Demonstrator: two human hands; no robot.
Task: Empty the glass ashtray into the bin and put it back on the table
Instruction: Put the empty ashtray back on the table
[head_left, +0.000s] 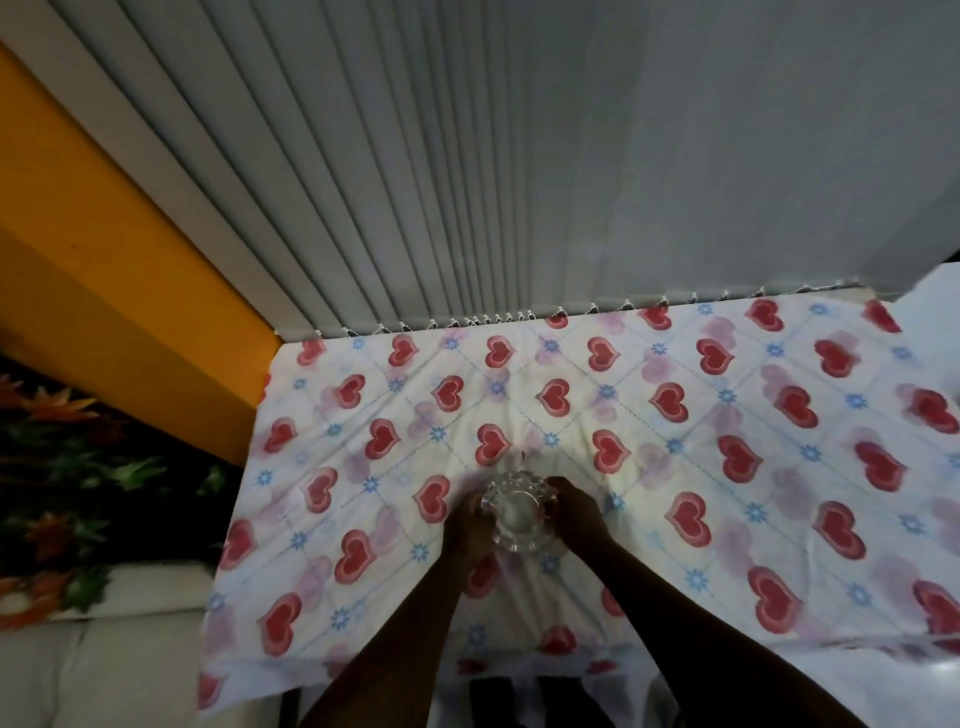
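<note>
Hands first: left hand (467, 525) and right hand (576, 512) are both cupped around the ashtray (519, 512), fingers curled against its sides, one hand on each side. It's clear cut glass with a scalloped rim and a round bowl, looks empty as far as I can tell. It sits between the two hands, near the middle of the table's near half; can't tell if it's resting on the tablecloth (675, 415) or just above it. Cloth is white with red hearts and little blue flowers. Grey vertical blinds (415, 182) hang at the far edge, orange wall (104, 260) on the left.
</note>
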